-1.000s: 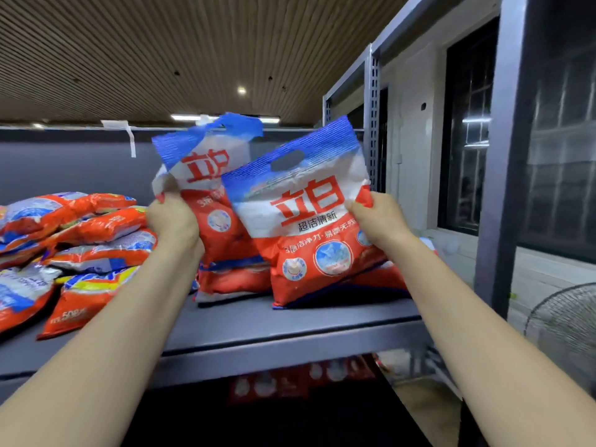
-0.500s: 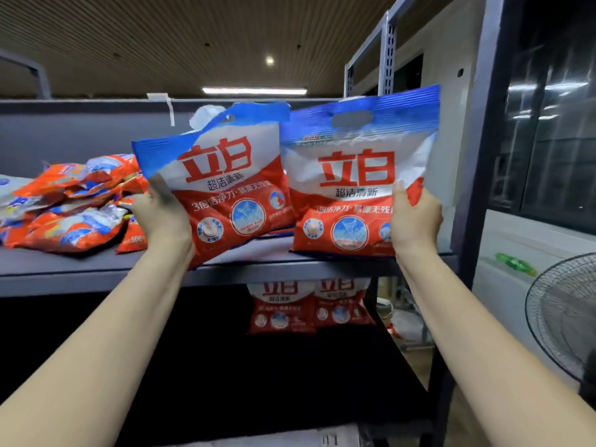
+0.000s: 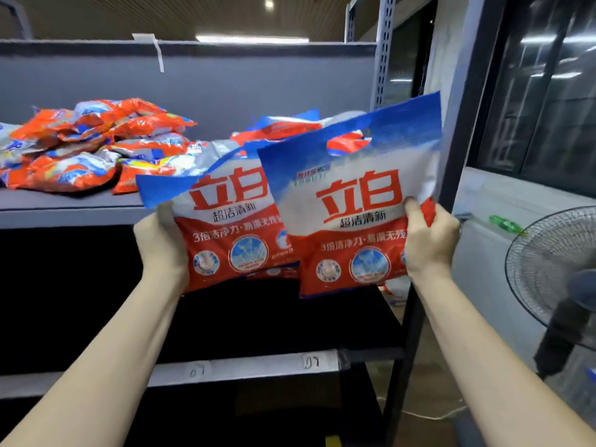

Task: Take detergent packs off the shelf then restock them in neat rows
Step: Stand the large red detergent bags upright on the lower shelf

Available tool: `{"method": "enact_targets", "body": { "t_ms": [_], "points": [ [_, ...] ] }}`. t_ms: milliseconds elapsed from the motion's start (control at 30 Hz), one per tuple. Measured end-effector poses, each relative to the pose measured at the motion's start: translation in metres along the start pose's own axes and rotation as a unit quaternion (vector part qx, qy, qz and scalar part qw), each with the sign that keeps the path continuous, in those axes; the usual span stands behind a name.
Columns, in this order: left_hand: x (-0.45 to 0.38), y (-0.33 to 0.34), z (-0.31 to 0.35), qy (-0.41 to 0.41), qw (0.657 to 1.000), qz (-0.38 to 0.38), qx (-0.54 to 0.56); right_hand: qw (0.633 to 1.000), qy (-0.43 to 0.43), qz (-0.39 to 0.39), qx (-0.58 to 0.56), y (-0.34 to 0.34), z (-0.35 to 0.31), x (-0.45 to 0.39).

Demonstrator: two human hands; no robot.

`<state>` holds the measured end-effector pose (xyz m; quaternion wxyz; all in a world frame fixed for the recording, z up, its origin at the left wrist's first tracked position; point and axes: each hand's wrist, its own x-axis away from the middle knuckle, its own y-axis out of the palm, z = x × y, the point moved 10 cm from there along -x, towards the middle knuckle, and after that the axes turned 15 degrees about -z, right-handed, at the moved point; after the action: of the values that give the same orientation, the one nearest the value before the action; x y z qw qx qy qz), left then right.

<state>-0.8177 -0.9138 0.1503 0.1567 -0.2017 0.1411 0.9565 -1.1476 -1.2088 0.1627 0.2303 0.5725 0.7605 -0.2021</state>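
Two red-white-blue detergent packs, upright, overlapping, gripped by hands

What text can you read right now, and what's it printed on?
"立白": both held packs, left pack, right pack.
"超洁清新": below it on both.
"3倍洁净力": red band on both; the rest is blurred.
Handwritten marks on lower shelf edge labels: unclear.
Piled packs: unreadable.

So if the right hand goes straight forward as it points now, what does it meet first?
Probably the dark shelf post: the right hand holds its pack close beside it. Depth is unclear, so it may pass into the dark bay below the upper shelf.
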Motion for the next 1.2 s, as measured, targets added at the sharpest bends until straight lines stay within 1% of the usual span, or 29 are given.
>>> {"method": "enact_targets", "body": {
  "t_ms": [67,167,333,433,500,567,633,700,733,800,900,1033,1133,1200],
  "points": [
    [0.017,0.003,-0.015,-0.012,0.999,-0.012,-0.042,1.000,0.010,-0.011,0.026,0.000,0.019,0.012],
    [0.036,0.010,-0.044,-0.028,0.998,-0.043,-0.047,0.996,0.021,-0.031,0.077,0.004,0.050,0.028],
    [0.048,0.011,-0.097,-0.063,0.987,-0.059,-0.136,0.985,0.137,-0.068,0.082,0.018,0.131,0.042],
    [0.041,0.011,-0.136,-0.113,0.977,-0.057,-0.172,0.977,0.187,-0.068,0.072,0.028,0.163,0.046],
    [0.036,0.005,-0.164,-0.156,0.969,-0.038,-0.187,0.971,0.221,-0.060,0.065,0.036,0.186,0.048],
    [0.031,0.000,-0.195,-0.205,0.962,-0.036,-0.179,0.964,0.257,-0.049,0.047,0.044,0.211,0.050],
    [0.026,0.004,-0.218,-0.241,0.958,-0.040,-0.151,0.957,0.287,-0.037,-0.016,0.055,0.237,0.051],
    [0.016,0.009,-0.228,-0.211,0.971,-0.029,-0.109,0.947,0.306,-0.028,-0.097,0.068,0.256,0.049],
    [0.010,0.011,-0.233,-0.191,0.977,-0.025,-0.096,0.944,0.309,-0.030,-0.115,0.074,0.264,0.045],
    [0.000,0.022,-0.247,-0.181,0.980,-0.048,-0.073,0.943,0.311,-0.039,-0.111,0.083,0.280,0.036],
    [-0.015,0.039,-0.278,-0.208,0.973,-0.087,-0.056,0.942,0.312,-0.043,-0.114,0.095,0.299,0.023],
    [-0.041,0.055,-0.318,-0.246,0.964,-0.089,-0.045,0.942,0.303,-0.028,-0.144,0.110,0.320,0.000],
    [-0.063,0.063,-0.352,-0.279,0.955,-0.093,-0.032,0.934,0.315,-0.023,-0.169,0.123,0.338,-0.016],
    [-0.080,0.072,-0.365,-0.278,0.955,-0.097,-0.028,0.932,0.313,-0.030,-0.182,0.134,0.345,-0.030]
  ]
}}
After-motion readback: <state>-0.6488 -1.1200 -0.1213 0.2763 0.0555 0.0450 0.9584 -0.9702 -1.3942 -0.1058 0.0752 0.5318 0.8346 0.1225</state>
